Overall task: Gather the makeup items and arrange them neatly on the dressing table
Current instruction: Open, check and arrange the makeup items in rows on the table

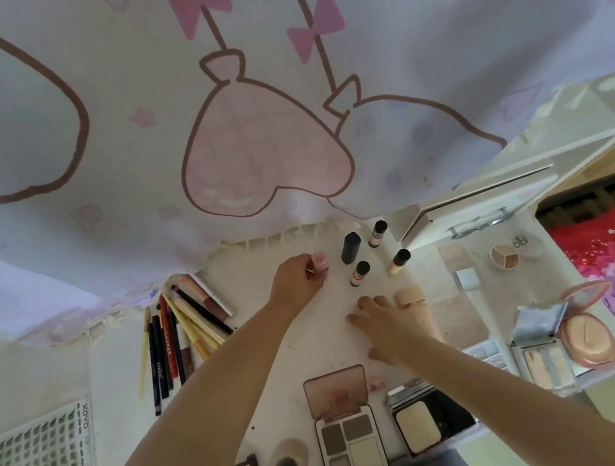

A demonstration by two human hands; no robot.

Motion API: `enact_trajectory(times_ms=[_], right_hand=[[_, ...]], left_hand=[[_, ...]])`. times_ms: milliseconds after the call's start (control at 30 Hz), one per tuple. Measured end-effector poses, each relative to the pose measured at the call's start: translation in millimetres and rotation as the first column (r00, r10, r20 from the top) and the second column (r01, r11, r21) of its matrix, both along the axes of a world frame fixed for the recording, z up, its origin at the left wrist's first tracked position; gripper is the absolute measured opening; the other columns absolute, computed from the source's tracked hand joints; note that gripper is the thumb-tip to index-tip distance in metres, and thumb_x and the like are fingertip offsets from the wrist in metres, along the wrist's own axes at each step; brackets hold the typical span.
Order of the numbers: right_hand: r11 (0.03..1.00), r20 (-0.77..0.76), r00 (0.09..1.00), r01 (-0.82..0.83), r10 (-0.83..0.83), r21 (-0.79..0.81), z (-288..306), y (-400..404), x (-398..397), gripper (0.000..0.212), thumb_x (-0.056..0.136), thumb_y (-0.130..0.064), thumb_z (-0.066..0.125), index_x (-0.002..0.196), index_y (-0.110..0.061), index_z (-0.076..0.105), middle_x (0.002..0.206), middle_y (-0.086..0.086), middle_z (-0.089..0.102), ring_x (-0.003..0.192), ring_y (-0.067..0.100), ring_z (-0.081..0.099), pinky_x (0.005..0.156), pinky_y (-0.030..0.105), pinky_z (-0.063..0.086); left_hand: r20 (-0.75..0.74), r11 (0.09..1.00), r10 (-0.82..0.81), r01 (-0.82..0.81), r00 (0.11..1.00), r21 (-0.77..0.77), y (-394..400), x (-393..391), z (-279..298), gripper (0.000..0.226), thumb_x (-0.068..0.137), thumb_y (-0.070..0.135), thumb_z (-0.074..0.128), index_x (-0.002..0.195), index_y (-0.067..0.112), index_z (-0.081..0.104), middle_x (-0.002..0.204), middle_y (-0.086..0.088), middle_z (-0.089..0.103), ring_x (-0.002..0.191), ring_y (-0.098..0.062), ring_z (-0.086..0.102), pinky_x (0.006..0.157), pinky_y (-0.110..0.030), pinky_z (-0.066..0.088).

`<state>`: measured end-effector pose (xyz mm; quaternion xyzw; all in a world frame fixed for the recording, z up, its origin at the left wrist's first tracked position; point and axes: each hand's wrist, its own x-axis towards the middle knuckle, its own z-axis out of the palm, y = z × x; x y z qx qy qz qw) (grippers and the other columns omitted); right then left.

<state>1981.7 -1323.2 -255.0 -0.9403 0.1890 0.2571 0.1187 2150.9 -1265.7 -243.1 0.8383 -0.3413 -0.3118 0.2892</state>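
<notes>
Gripping 1 pink bottle (319, 265), L hand (295, 281)

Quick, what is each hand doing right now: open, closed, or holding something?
Left hand: closed around a small pink bottle, holding it upright on the dressing table.
Right hand: open, fingers spread flat on the table, holding nothing.

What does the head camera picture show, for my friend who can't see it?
A person's left hand holds a small pink bottle on a white table, while the right hand lies flat nearby. Around them are dark-capped bottles, a row of pencils and open palettes.
</notes>
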Motion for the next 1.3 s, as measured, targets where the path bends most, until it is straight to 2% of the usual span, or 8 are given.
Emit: enact_trajectory(times_ms=[400, 500, 600, 767, 933, 1133, 1200, 1300], right_hand=[[0.997, -0.042, 0.999, -0.004, 0.007, 0.08, 10, -4, 6, 0.064, 0.082, -0.028, 0.06, 0.137, -0.023, 0.028, 0.14, 0.004, 0.022, 0.126, 0.027, 0.025, 0.101, 0.041, 0.039], [0.991, -0.087, 0.995, -0.041, 0.053, 0.125, 20, -7, 5, 0.056, 0.086, -0.035, 0.054, 0.136, -0.018, 0.033, 0.14, 0.005, 0.026, 0.125, 0.027, 0.029, 0.101, 0.039, 0.037], [0.967, -0.181, 0.973, -0.099, 0.144, 0.235, 25, -4, -2, 0.046, 0.087, -0.036, 0.053, 0.127, -0.015, 0.044, 0.125, 0.007, 0.044, 0.113, 0.024, 0.044, 0.092, 0.031, 0.037], [0.931, -0.278, 0.92, -0.184, 0.276, 0.315, 24, 11, 0, 0.029, 0.084, -0.025, 0.058, 0.107, -0.008, 0.054, 0.109, 0.01, 0.056, 0.1, 0.025, 0.052, 0.082, 0.028, 0.036], [0.937, -0.196, 0.941, -0.219, 0.276, 0.272, 29, 8, 8, 0.01, 0.084, -0.015, 0.054, 0.091, -0.01, 0.058, 0.087, 0.002, 0.046, 0.081, 0.018, 0.045, 0.074, 0.027, 0.037], [0.956, -0.02, 1.0, 0.01, -0.004, 0.294, 65, -20, -1, 0.007, 0.09, -0.019, 0.045, 0.087, -0.018, 0.052, 0.088, 0.002, 0.055, 0.08, 0.015, 0.048, 0.07, 0.018, 0.035], [0.942, 0.115, 0.983, 0.101, -0.144, 0.322, 84, -27, -10, 0.014, 0.091, -0.02, 0.047, 0.094, -0.016, 0.06, 0.085, -0.003, 0.059, 0.076, 0.012, 0.053, 0.062, 0.01, 0.036], [0.894, 0.315, 0.891, 0.183, -0.326, 0.409, 118, -27, -17, 0.011, 0.09, -0.018, 0.052, 0.09, -0.018, 0.063, 0.071, -0.016, 0.052, 0.06, -0.002, 0.051, 0.056, 0.004, 0.039]], left_hand=[[-0.012, 0.998, -0.067, 0.067, 0.998, -0.005, -7, 4, -8, 0.021, 0.084, 0.023, 0.06, 0.094, 0.006, 0.062, 0.094, -0.008, 0.066, 0.085, -0.018, 0.058, 0.074, -0.022, 0.042], [-0.01, 0.997, -0.079, 0.079, 0.997, -0.005, -2, 6, -9, 0.031, 0.082, 0.012, 0.06, 0.112, 0.007, 0.056, 0.107, -0.008, 0.062, 0.095, -0.02, 0.057, 0.082, -0.025, 0.044], [0.019, 0.999, -0.051, 0.051, 0.999, -0.003, 14, 9, -11, 0.052, 0.081, 0.008, 0.061, 0.129, 0.01, 0.043, 0.115, -0.005, 0.054, 0.095, -0.013, 0.05, 0.085, -0.022, 0.04], [0.034, 1.0, -0.026, 0.025, 0.999, 0.015, 53, 9, -14, 0.053, 0.084, 0.009, 0.058, 0.133, 0.013, 0.039, 0.116, -0.004, 0.052, 0.093, -0.008, 0.045, 0.085, -0.02, 0.038], [0.017, 1.0, -0.01, 0.01, 1.0, 0.009, 76, 8, -6, 0.046, 0.087, 0.008, 0.053, 0.131, 0.012, 0.041, 0.116, -0.006, 0.052, 0.093, -0.01, 0.047, 0.086, -0.021, 0.041], [-0.016, 0.992, -0.056, 0.054, 0.998, -0.115, 73, -4, 33, 0.029, 0.089, 0.009, 0.051, 0.118, 0.009, 0.054, 0.113, -0.005, 0.056, 0.096, -0.011, 0.054, 0.081, -0.012, 0.041], [-0.009, 0.969, -0.193, 0.189, 0.981, -0.158, 68, -13, 56, 0.029, 0.09, 0.015, 0.053, 0.118, 0.009, 0.055, 0.114, -0.003, 0.056, 0.097, -0.006, 0.053, 0.075, -0.003, 0.039], [0.057, 0.895, -0.431, 0.435, 0.901, -0.104, 60, -26, 89, 0.04, 0.089, 0.028, 0.055, 0.125, 0.012, 0.05, 0.118, -0.001, 0.053, 0.103, -0.007, 0.049, 0.08, -0.011, 0.038]])
